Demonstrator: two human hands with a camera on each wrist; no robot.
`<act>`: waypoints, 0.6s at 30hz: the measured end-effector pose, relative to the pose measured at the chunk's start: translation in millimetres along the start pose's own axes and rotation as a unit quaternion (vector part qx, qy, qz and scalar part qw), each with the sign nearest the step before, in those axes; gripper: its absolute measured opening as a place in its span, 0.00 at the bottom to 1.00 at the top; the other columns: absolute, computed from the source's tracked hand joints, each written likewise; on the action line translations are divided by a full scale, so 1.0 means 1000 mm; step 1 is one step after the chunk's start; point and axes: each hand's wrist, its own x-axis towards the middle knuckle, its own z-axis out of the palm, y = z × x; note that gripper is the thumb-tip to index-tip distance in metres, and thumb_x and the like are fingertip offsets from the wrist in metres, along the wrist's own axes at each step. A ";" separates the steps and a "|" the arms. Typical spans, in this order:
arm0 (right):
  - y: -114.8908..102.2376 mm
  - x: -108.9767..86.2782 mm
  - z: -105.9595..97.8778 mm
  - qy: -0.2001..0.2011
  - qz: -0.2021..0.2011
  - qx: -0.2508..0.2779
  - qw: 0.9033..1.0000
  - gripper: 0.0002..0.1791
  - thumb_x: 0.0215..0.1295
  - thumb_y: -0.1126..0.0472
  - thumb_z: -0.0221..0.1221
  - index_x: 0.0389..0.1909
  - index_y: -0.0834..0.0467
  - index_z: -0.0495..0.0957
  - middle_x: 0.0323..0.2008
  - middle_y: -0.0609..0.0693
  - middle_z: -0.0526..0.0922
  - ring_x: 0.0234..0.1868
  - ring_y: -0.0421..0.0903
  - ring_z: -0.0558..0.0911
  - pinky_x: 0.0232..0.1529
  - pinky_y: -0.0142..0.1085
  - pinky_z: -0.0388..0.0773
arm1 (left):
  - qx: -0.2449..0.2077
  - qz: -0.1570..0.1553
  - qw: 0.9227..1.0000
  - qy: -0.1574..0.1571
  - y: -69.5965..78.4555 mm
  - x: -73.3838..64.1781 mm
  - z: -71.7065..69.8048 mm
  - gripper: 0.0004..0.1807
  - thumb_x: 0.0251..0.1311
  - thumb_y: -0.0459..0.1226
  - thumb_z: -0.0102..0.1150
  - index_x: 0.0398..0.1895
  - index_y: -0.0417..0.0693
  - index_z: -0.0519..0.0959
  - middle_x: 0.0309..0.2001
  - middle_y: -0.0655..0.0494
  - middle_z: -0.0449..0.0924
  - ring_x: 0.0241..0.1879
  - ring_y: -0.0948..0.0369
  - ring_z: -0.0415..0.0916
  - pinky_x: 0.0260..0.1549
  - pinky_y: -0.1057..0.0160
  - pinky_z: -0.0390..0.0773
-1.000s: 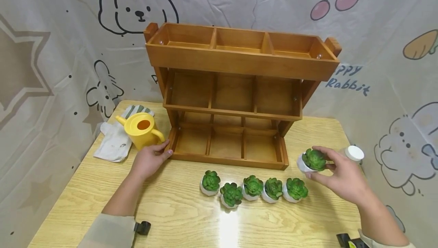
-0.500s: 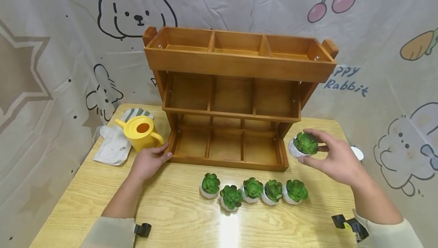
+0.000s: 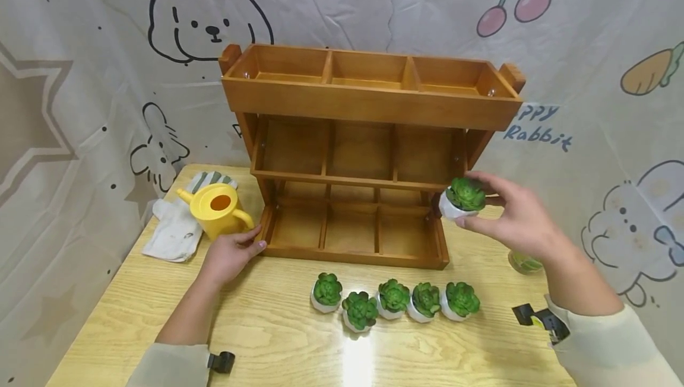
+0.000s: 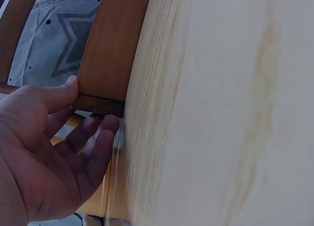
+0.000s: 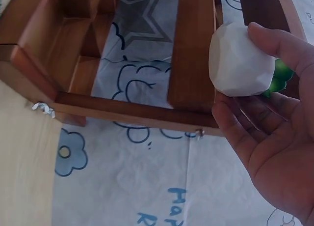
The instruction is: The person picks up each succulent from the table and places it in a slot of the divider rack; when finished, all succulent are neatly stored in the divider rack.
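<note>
Beside the right end post of the wooden shelf rack (image 3: 369, 102), level with its middle tier, the right hand (image 3: 513, 215) holds a small potted succulent (image 3: 462, 197) clear of the worktop (image 3: 278, 327). Fingers and thumb are curled round the white pot — the right wrist view shows the pot's faceted white body (image 5: 240, 59) pinched between thumb and fingertips, with green leaves showing behind it. The pot's axis is tilted, not upright: the leafy rosette faces up and towards the wearer, while the white base points down and left towards the rack.

At the rack's lower left corner, the left hand (image 3: 231, 251) rests on the worktop with fingers relaxed and extended, its fingertips touching the front edge of the bottom tier. It grips nothing. The left wrist view confirms fingertips (image 4: 105, 127) against a dark wooden edge.

In front of the rack, five more potted succulents (image 3: 393, 299) stand in a row on the worktop, all upright, close together. Left of the rack sit a yellow watering can (image 3: 216, 208) — spout pointing left, away from the rack — and a pair of gloves (image 3: 176, 227) partly under it. Right of the rack, near the right wrist, a small clear container (image 3: 525, 262) is partly hidden.
</note>
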 end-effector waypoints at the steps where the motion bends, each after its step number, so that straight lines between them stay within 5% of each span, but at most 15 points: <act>1: -0.002 0.003 -0.001 -0.001 0.003 0.001 1.000 0.45 0.55 0.55 0.79 0.73 0.57 0.71 0.58 0.56 0.82 0.55 0.59 0.82 0.58 0.48 0.80 | 0.000 0.000 1.000 0.001 0.000 0.000 0.000 0.27 0.70 0.48 0.66 0.69 0.49 0.78 0.61 0.41 0.81 0.63 0.42 0.76 0.61 0.39 0.74; 3: -0.006 0.009 -0.001 -0.004 0.008 0.001 1.000 0.45 0.56 0.53 0.79 0.74 0.55 0.70 0.56 0.57 0.83 0.55 0.61 0.83 0.56 0.58 0.79 | -0.001 0.000 1.000 0.000 0.000 0.000 0.000 0.27 0.70 0.48 0.66 0.69 0.49 0.78 0.61 0.42 0.81 0.63 0.42 0.76 0.60 0.40 0.75; 18: -0.025 0.055 0.004 -0.019 0.001 0.013 1.000 0.44 0.56 0.53 0.78 0.73 0.57 0.71 0.52 0.58 0.84 0.51 0.59 0.86 0.50 0.53 0.83 | -0.011 0.003 1.000 0.003 0.002 -0.001 0.000 0.27 0.70 0.47 0.67 0.68 0.48 0.79 0.61 0.43 0.81 0.64 0.42 0.75 0.61 0.40 0.74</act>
